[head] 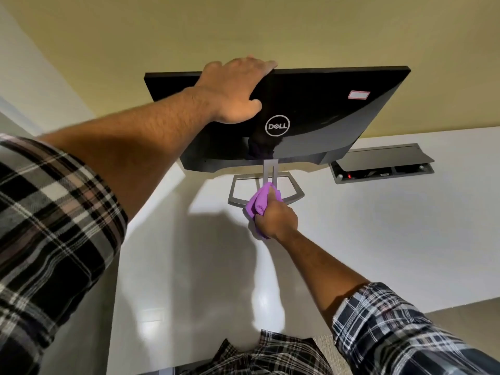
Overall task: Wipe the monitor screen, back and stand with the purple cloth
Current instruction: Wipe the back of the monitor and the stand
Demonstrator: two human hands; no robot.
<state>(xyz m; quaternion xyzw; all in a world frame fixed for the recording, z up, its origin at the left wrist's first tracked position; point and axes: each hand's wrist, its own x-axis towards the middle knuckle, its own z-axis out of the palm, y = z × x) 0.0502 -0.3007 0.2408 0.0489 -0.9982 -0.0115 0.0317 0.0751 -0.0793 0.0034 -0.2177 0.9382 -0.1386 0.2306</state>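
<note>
A: Head view, only one. What is seen?

B: One monitor [311, 115], back facing the camera, standing on a white surface [378, 226]. One left hand [235, 90] is laid over the top edge, fingers draped on the glossy back panel; the grip is flat and steadying, not clenched round anything. One right hand [276, 219] is closed on one purple cloth [258, 203], which is bunched and pressed at the foot of the stand [266, 189], where the upright post meets the base frame.

A: Handling?

B: The cloth is judged soft and light, easily folded to a fresh face; it is best taken in a loose fist, as now. The monitor is judged top-heavy on a thin post and fragile on the screen side. It should be held by the top edge or the frame. The glossy back looks slippery and smudge-prone. The stand looks like stiff metal.

A: Other counts?

B: One white label [358, 95] is stuck on the back, upper right. One cable box [381, 165] is recessed in the surface, lid raised. Two plaid sleeves are seen. The screen side is hidden.
</note>
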